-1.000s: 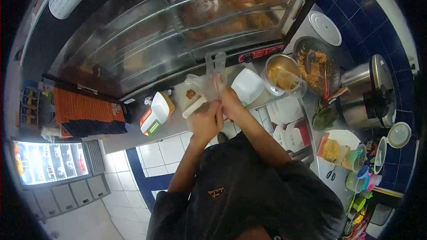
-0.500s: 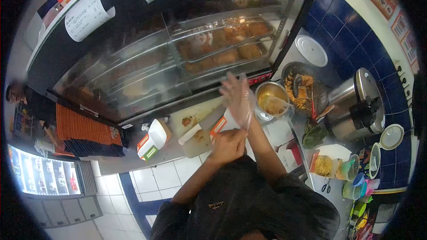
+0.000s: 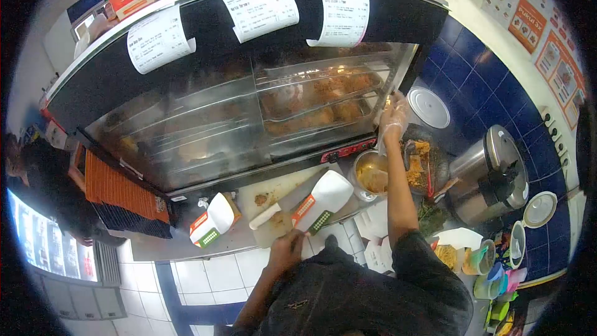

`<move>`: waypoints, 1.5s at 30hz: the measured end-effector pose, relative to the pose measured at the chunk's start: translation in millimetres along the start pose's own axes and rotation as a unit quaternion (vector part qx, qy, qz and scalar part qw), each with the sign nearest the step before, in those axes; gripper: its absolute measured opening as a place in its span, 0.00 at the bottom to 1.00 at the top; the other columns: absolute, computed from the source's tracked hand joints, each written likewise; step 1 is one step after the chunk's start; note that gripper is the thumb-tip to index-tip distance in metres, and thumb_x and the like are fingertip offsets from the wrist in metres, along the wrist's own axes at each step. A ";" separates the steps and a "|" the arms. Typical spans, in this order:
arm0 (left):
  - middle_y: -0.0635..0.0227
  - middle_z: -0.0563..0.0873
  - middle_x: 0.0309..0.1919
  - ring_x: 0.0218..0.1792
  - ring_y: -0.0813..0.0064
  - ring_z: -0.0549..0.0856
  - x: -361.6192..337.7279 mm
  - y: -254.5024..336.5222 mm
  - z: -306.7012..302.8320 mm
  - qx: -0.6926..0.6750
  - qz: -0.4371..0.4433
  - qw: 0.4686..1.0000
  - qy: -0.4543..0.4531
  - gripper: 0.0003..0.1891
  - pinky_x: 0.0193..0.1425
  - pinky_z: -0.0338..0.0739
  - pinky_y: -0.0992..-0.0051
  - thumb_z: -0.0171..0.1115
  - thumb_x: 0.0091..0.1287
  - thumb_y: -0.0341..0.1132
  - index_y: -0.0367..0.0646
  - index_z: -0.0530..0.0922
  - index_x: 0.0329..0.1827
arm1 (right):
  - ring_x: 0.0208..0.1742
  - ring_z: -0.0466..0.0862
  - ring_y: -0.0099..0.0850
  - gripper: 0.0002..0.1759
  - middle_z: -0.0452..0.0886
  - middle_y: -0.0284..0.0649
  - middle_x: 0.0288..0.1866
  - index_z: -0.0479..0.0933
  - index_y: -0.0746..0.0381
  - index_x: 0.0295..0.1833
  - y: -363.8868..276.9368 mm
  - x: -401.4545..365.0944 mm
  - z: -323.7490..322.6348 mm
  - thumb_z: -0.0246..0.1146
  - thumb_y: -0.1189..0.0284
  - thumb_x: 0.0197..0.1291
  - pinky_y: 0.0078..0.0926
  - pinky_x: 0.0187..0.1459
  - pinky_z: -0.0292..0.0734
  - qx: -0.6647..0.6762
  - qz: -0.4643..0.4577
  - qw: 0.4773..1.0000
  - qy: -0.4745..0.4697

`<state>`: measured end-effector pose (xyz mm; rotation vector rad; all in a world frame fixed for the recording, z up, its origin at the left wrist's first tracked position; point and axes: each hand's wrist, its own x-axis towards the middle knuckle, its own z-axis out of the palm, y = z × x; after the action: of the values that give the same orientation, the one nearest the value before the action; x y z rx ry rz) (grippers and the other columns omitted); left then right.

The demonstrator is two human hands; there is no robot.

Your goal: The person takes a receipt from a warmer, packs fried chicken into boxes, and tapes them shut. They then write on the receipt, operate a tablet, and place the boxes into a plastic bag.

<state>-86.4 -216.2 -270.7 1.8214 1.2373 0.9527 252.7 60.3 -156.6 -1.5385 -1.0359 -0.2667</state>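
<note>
My right hand (image 3: 393, 115), in a clear plastic glove, is raised to the right edge of the glass warming cabinet (image 3: 205, 130), fingers spread against the door frame. Fried chicken pieces (image 3: 329, 102) lie on the racks just left of it. My left hand (image 3: 285, 252) rests low at the counter's front edge, just below a pale cutting board (image 3: 280, 191) and an open white-and-orange takeaway box (image 3: 323, 202). I cannot see its fingers well. A white-handled knife (image 3: 266, 215) lies on the board.
A metal bowl of sauce (image 3: 372, 174), a dark pan of orange food (image 3: 423, 158), a rice cooker (image 3: 491, 174) and a white lid (image 3: 429, 107) crowd the right counter. Another open box (image 3: 214, 218) and stacked orange cartons (image 3: 118, 193) sit left. A person (image 3: 31, 174) stands far left.
My right hand rose from in front of me up to the cabinet's right edge, now with the glove on. My left hand let go of the glove and dropped to the counter edge.
</note>
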 end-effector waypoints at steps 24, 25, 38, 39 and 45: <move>0.54 0.88 0.32 0.33 0.58 0.88 -33.8 -69.0 41.5 -0.036 -0.256 0.960 -0.111 0.17 0.43 0.81 0.62 0.60 0.68 0.46 0.41 0.80 0.47 | 0.51 0.85 0.46 0.34 0.86 0.50 0.47 0.85 0.59 0.48 -174.5 -25.4 68.3 0.56 0.40 0.60 0.39 0.53 0.80 -0.316 -0.065 0.894 -0.311; 0.57 0.89 0.33 0.35 0.63 0.89 -32.3 -85.7 51.1 -0.037 -0.287 0.943 -0.165 0.20 0.45 0.81 0.65 0.60 0.67 0.49 0.40 0.80 0.48 | 0.52 0.85 0.47 0.35 0.85 0.51 0.48 0.85 0.62 0.46 -173.1 -25.7 69.4 0.57 0.39 0.58 0.39 0.54 0.80 -0.290 -0.072 0.902 -0.312; 0.54 0.81 0.54 0.44 0.63 0.84 -29.6 -100.9 94.5 -0.554 -0.388 0.720 -0.153 0.18 0.49 0.82 0.62 0.51 0.76 0.42 0.35 0.71 0.57 | 0.45 0.85 0.48 0.23 0.86 0.51 0.47 0.83 0.68 0.44 -68.8 -19.5 109.5 0.63 0.57 0.57 0.40 0.49 0.79 0.028 0.029 0.984 -0.171; 0.54 0.82 0.53 0.45 0.62 0.85 -29.9 -132.0 114.5 -0.623 -0.393 0.659 -0.152 0.17 0.51 0.82 0.62 0.50 0.77 0.40 0.35 0.72 0.57 | 0.40 0.86 0.34 0.16 0.87 0.47 0.39 0.82 0.68 0.46 -138.5 -23.2 53.0 0.63 0.67 0.59 0.30 0.45 0.80 0.021 0.095 0.976 -0.193; 0.52 0.78 0.58 0.56 0.56 0.80 -10.3 -111.5 103.8 -0.675 -0.357 0.629 -0.147 0.21 0.61 0.76 0.61 0.46 0.77 0.42 0.34 0.69 0.62 | 0.34 0.83 0.26 0.16 0.86 0.40 0.37 0.83 0.69 0.46 -94.3 -11.5 49.3 0.65 0.68 0.57 0.24 0.40 0.77 0.195 0.129 0.954 -0.190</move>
<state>-44.5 -211.7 -417.5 0.1713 0.5196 0.6680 159.1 89.5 -113.6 -1.3654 -1.0889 0.4110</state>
